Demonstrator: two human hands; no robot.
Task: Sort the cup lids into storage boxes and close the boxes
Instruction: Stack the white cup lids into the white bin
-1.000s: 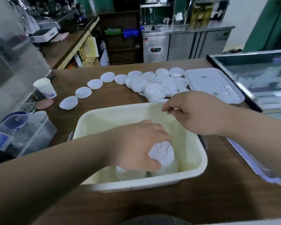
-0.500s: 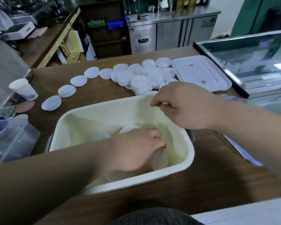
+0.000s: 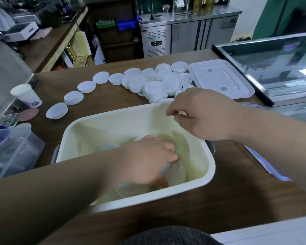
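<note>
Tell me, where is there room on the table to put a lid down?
Bare wood lies between the single lids and the cream box, and at the box's right front. Crowded: the lid pile beside the flat box lid.

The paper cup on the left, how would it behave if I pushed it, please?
The paper cup stands upright on a base narrower than its mouth, so it would probably tip easily. Being paper, it is likely light and crushable. Tipped, its round tapered body might roll.
</note>
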